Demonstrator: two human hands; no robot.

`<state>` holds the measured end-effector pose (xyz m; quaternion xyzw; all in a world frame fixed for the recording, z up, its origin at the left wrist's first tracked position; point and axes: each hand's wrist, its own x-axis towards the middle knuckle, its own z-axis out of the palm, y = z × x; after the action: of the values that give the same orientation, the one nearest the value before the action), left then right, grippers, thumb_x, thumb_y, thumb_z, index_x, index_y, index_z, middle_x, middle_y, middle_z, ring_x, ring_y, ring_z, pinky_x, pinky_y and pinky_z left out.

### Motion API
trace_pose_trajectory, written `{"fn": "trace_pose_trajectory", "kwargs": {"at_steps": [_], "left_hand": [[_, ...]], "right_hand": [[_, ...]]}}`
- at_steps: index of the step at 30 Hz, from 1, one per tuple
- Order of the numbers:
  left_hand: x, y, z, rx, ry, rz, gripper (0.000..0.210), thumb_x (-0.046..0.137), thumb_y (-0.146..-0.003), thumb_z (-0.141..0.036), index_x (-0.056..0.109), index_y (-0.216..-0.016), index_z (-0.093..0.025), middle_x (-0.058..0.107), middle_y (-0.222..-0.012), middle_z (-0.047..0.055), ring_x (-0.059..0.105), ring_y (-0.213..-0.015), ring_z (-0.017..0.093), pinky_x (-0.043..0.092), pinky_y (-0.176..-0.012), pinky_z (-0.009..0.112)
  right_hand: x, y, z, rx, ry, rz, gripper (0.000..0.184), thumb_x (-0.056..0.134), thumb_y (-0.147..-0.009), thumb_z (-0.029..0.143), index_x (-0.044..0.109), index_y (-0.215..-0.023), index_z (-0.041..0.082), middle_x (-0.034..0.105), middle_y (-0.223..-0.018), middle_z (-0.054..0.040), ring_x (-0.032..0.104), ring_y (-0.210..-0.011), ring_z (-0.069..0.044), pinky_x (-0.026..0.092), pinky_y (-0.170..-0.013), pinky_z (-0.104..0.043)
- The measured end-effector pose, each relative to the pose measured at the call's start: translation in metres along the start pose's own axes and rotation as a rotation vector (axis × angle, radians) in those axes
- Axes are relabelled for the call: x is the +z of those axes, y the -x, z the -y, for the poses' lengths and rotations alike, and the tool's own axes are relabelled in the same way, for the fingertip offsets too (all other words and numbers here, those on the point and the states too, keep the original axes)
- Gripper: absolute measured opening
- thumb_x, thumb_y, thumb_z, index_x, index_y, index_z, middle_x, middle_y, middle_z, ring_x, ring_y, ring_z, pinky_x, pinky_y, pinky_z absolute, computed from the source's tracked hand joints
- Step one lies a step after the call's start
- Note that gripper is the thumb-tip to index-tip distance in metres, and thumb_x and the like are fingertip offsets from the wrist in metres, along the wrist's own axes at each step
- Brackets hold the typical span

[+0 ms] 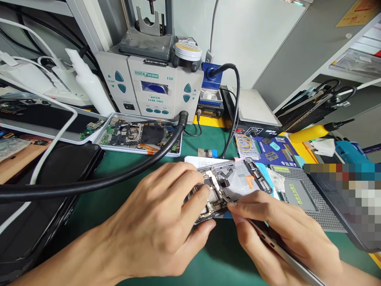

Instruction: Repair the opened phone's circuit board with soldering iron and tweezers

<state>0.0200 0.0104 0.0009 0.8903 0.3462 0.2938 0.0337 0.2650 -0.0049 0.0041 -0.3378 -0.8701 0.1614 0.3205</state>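
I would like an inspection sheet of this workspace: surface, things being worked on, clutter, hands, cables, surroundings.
Surface: dark green flat mat.
Work things: opened black-framed phone with exposed circuit boards; slim grey metal hand tool.
Clutter: shallow white tray holding circuit boards; yellow-handled tool with black cord.
Hands: left hand has fingers on the phone; right hand grips the metal tool, tip at the phone, contact unclear.
Cables: thick black hose crosses a thin white cable.
Surroundings: light grey boxy station marked QUICK; white plastic bottle.
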Motion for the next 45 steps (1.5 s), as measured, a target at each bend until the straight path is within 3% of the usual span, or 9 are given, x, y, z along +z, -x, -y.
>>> {"fn": "trace_pose_trajectory", "kwargs": {"at_steps": [36, 41, 45], "left_hand": [[-0.0028, -0.0005, -0.0023, -0.002, -0.019, -0.008, 0.022, 0.065, -0.093, -0.028, 0.075, -0.103, -0.011, 0.069, -0.099, 0.011, 0.064, -0.099, 0.030, 0.058, -0.087, 0.050], [-0.0015, 0.0003, -0.0044, -0.039, -0.044, -0.016, 0.023, 0.064, -0.093, -0.028, 0.074, -0.107, -0.013, 0.069, -0.106, 0.011, 0.064, -0.104, 0.030, 0.055, -0.094, 0.051], [-0.0016, 0.0027, -0.0060, -0.127, -0.060, 0.024, 0.041, 0.067, -0.090, -0.037, 0.068, -0.123, -0.014, 0.064, -0.119, 0.013, 0.061, -0.109, 0.032, 0.053, -0.096, 0.054]], "right_hand": [[-0.0013, 0.0040, -0.0005, 0.018, 0.049, 0.034, 0.024, 0.064, -0.088, 0.002, 0.063, -0.109, 0.015, 0.066, -0.085, -0.0040, 0.062, -0.067, -0.012, 0.050, -0.059, -0.024], [-0.0020, 0.0032, 0.0001, 0.017, 0.024, 0.034, 0.026, 0.063, -0.087, 0.001, 0.062, -0.109, 0.014, 0.065, -0.085, -0.0045, 0.062, -0.070, -0.013, 0.051, -0.061, -0.026], [-0.0009, -0.0001, 0.0016, 0.012, 0.025, 0.037, 0.022, 0.061, -0.087, 0.000, 0.062, -0.106, 0.013, 0.066, -0.081, -0.0048, 0.062, -0.067, -0.013, 0.050, -0.058, -0.025]]}}
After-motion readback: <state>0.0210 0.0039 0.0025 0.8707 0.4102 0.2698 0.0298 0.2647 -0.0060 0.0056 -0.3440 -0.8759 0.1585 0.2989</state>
